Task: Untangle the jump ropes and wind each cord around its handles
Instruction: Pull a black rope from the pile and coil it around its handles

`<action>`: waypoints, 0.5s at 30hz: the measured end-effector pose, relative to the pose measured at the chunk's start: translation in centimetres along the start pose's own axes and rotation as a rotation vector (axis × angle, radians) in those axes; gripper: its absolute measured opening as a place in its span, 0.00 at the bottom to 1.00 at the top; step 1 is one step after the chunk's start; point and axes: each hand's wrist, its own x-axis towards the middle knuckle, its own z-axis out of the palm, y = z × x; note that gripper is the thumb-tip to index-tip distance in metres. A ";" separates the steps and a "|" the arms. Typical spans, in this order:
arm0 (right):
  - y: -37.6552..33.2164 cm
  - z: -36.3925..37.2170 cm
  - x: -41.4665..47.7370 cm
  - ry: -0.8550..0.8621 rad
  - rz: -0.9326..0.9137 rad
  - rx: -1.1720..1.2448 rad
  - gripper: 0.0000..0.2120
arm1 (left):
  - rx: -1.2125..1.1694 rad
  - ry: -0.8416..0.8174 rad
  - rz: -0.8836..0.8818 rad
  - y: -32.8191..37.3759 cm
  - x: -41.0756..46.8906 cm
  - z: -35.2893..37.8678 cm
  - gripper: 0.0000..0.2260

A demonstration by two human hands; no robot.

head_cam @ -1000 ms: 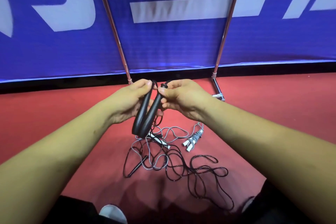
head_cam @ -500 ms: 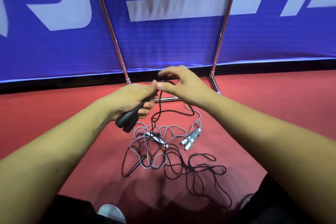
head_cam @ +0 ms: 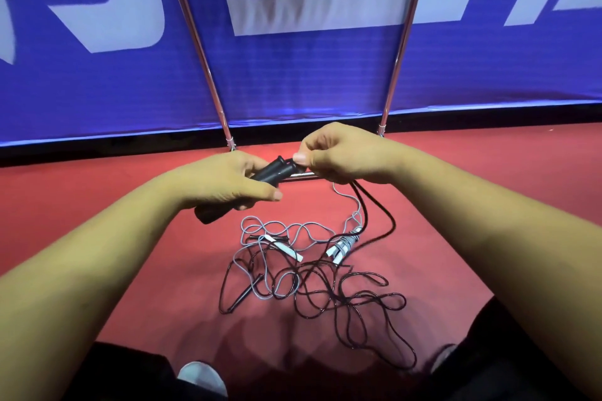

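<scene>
Left hand (head_cam: 228,184) grips handles (head_cam: 277,170) | right hand (head_cam: 342,153): cord (head_cam: 392,217) | red floor (head_cam: 508,156) | blue banner (head_cam: 293,75)

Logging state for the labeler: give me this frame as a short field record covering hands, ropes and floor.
left grip: hand wrapped around both black handles, held together
right grip: hand pinches black cord by the handle tops
grey cord: loose on red floor, tangled with black cord
white handles: on floor, grey cord coiled round one end
black winding: no turns visible
</scene>
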 end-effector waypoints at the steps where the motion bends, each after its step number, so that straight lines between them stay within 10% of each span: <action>1: 0.0 0.0 0.0 0.007 0.000 -0.005 0.14 | 0.045 0.022 0.001 0.0 0.0 0.0 0.13; 15: 0.9 -0.9 0.5 0.265 0.105 -0.020 0.20 | 0.470 0.271 0.008 -1.0 1.0 1.7 0.06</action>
